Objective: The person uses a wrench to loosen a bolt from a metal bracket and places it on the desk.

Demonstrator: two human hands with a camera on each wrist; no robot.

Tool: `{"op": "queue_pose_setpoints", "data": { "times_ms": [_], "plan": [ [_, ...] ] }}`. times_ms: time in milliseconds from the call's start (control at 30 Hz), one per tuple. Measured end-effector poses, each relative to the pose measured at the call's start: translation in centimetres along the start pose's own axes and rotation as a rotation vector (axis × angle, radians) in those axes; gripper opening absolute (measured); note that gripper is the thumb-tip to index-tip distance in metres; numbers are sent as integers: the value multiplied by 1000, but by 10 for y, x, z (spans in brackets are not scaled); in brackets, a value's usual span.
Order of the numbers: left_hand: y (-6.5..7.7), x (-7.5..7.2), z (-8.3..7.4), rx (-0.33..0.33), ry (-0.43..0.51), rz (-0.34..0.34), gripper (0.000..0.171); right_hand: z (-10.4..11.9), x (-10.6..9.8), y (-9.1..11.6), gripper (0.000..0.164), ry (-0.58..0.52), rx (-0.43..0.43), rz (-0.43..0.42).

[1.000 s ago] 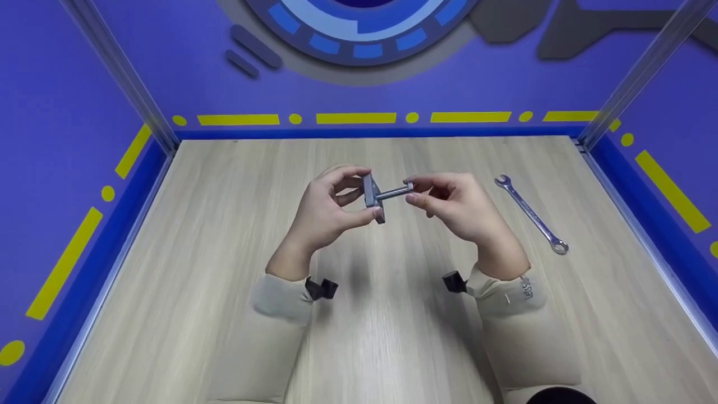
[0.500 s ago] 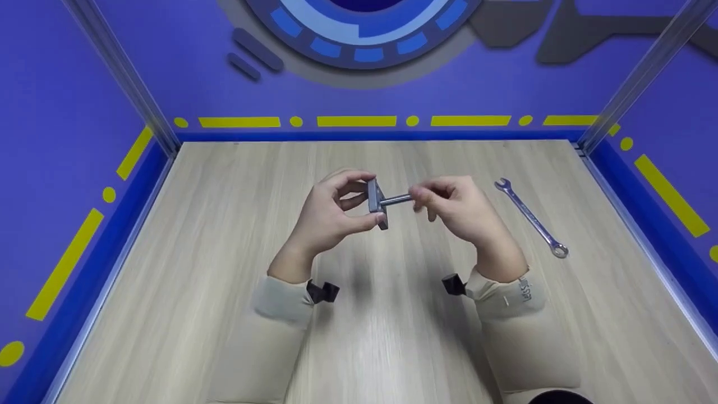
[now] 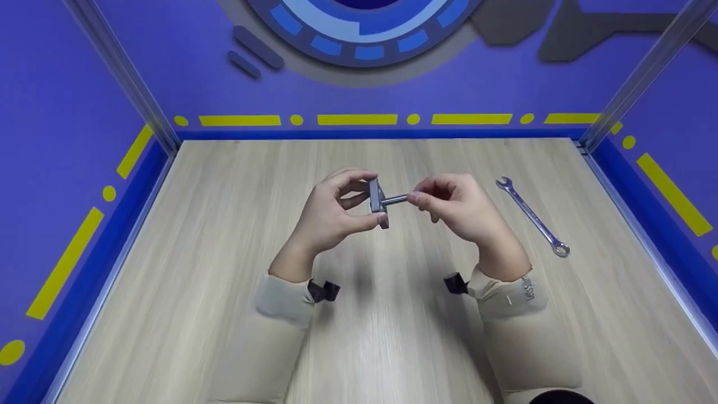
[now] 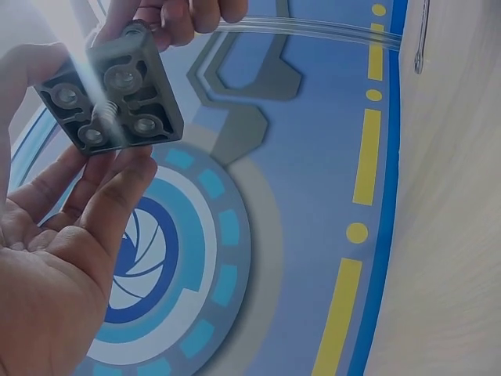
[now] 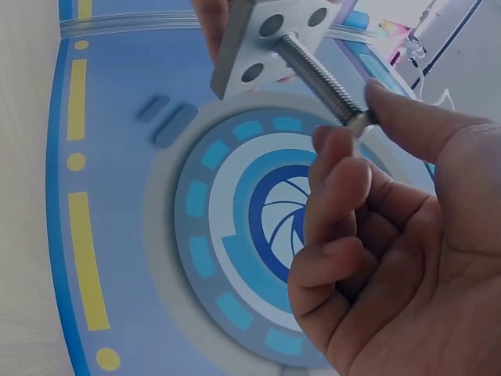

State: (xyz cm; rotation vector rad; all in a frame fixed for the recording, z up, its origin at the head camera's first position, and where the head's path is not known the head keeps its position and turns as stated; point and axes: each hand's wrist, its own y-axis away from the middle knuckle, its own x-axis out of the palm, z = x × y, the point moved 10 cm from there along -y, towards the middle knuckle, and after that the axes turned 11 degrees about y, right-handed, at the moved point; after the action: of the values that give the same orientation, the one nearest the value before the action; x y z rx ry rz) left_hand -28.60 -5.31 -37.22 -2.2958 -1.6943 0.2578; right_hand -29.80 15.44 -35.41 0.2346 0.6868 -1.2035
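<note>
My left hand (image 3: 327, 216) holds a square grey metal plate (image 3: 375, 195) by opposite edges, thumb below and fingers above in the head view. A threaded bolt (image 5: 319, 77) sticks out of the plate's flat, holed face toward my right hand (image 3: 463, 210). Thumb and fingertips of that hand pinch the bolt's head end and largely cover it in the head view. In the left wrist view the plate's ribbed back (image 4: 111, 88) has round holes near its corners, and the threaded tip shows near its middle. Both parts are held up over the table.
A combination wrench (image 3: 532, 216) lies on the wooden table (image 3: 196, 269) to the right of my right hand. Blue panels (image 3: 359, 101) with yellow markings enclose the table at the back and sides. A black round object (image 3: 561, 397) shows at the bottom edge.
My right fingers have turned at the bolt's head, rolling over it so that it is now mostly hidden. My left hand and the plate have shifted slightly to the right.
</note>
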Motion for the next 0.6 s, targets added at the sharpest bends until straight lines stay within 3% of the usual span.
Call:
{"op": "queue_pose_setpoints", "data": {
  "times_ms": [100, 367, 600],
  "plan": [
    [-1, -2, 0, 3, -7, -5, 67, 2, -3, 1, 14, -15, -15, -29],
    [0, -1, 1, -7, 18, -1, 66, 13, -11, 2, 23, 10, -146, -120],
    [1, 0, 0, -3, 12, -3, 66, 4, -6, 1, 28, 25, -54, -61]
  ]
}}
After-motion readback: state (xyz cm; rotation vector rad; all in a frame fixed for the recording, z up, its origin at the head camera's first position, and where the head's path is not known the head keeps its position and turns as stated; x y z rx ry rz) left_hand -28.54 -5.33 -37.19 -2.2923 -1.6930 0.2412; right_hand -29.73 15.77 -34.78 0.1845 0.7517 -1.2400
